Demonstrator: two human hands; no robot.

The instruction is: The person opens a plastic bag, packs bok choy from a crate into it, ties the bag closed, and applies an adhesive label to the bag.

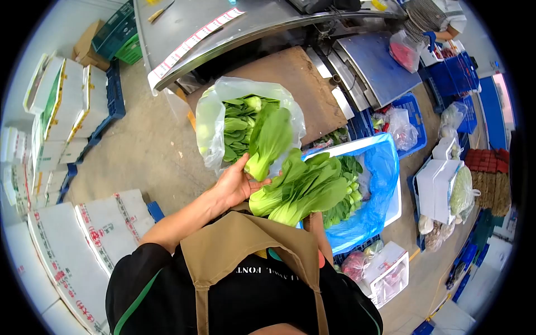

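Note:
My left hand (237,181) is closed around the pale base of a bok choy (269,142), its leaves pointing away from me over a clear plastic bag (207,134). More bok choy fills that bag. My right forearm (318,228) runs beneath a bunch of several bok choy (301,190), which it holds up in front of my apron; the leaves hide the right hand's fingers. Right of the bunch is a white foam box (394,207) lined with blue plastic (365,220), with more leafy greens (347,192) inside.
A steel table (223,42) with a strip of labels (195,38) stands ahead, beside a brown board (285,75) and a platform (379,67). White foam boxes (92,240) are stacked at left. At far right, another person's gloved hand (430,39) is near blue crates (455,75).

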